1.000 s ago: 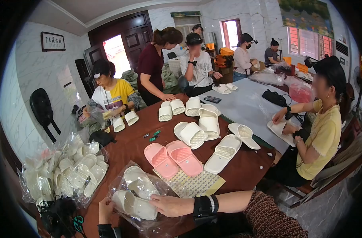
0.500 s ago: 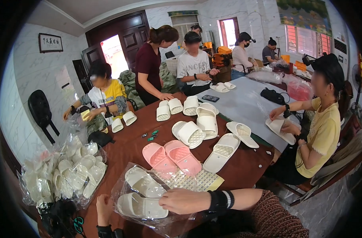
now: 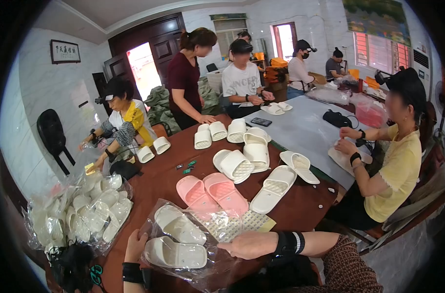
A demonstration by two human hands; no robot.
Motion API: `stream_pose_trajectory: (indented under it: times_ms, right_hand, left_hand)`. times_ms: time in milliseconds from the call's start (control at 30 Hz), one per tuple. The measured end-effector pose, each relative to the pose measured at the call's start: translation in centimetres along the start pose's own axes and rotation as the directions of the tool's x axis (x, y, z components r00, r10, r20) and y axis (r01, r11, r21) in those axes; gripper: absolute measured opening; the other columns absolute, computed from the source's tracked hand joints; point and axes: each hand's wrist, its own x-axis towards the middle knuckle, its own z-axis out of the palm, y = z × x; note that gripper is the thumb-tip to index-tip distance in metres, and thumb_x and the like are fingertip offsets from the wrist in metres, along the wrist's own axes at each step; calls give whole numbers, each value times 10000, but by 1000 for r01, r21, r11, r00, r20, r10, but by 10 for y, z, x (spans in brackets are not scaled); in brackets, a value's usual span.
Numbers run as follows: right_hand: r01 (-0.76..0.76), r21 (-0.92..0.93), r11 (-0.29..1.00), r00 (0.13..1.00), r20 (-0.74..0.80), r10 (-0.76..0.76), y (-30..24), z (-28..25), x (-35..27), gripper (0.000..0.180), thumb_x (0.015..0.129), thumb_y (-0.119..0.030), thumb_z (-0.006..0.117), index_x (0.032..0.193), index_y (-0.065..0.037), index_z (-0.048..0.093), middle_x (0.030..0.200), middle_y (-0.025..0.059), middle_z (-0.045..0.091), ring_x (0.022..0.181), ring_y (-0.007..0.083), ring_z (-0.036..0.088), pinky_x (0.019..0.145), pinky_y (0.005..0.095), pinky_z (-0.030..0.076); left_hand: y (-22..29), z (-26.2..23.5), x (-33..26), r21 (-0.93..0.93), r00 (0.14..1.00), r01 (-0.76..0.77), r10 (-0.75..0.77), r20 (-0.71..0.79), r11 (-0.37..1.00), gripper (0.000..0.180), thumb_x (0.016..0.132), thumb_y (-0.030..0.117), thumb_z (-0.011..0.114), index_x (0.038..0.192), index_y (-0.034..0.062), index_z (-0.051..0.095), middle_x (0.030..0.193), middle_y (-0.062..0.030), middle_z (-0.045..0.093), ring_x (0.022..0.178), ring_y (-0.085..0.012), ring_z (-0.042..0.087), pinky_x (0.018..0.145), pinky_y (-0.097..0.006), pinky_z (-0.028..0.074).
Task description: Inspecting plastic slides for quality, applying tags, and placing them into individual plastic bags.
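Note:
A pair of white slippers (image 3: 185, 255) lies in a clear plastic bag (image 3: 213, 266) on the table before me. My right hand (image 3: 254, 244) is closed at the bag's right side, its fingertips pinching the film just past the slippers. At the opposite side, my left hand (image 3: 135, 244) has thumb and fingers closed on the bag's left edge. Beyond the bag, a pair of pink slippers (image 3: 226, 194) rests by a sheet of small round stickers (image 3: 259, 223), which the bag partly overlaps.
A heap of bagged white slippers (image 3: 93, 210) fills the table's left end, with teal-handled scissors (image 3: 96, 274) nearby. Loose white slippers (image 3: 273, 189) stand beyond the pink pair. Several people sit or stand around the table, one handling a slipper at the right.
My right hand has moved right, off the slippers to the bag's edge. My left hand has come up against the bag's left edge. The person at right has raised their hands over the slipper.

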Motion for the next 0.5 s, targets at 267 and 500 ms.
stream_pose_trajectory:
  times_ms: [267,500]
  right_hand:
    - [-112,22,993,993,-42,113,3,8,16,479,929,-190,577,1313,32,397,816,220,630,761,408,631,647,491,472]
    - [-93,304,948,922,-334,197,19,24,22,404,930,-192,610,1265,-42,441,1042,187,633,978,303,651,796,375,513]
  left_hand:
    - [3,5,-10,-283,967,240,-203,152,929,232,907,186,611,906,-38,671,675,-31,604,557,-99,540,513,-259,434]
    - [14,10,-14,-207,963,234,-198,181,950,213,898,151,609,954,-46,668,729,-48,642,555,-114,580,503,-259,457]
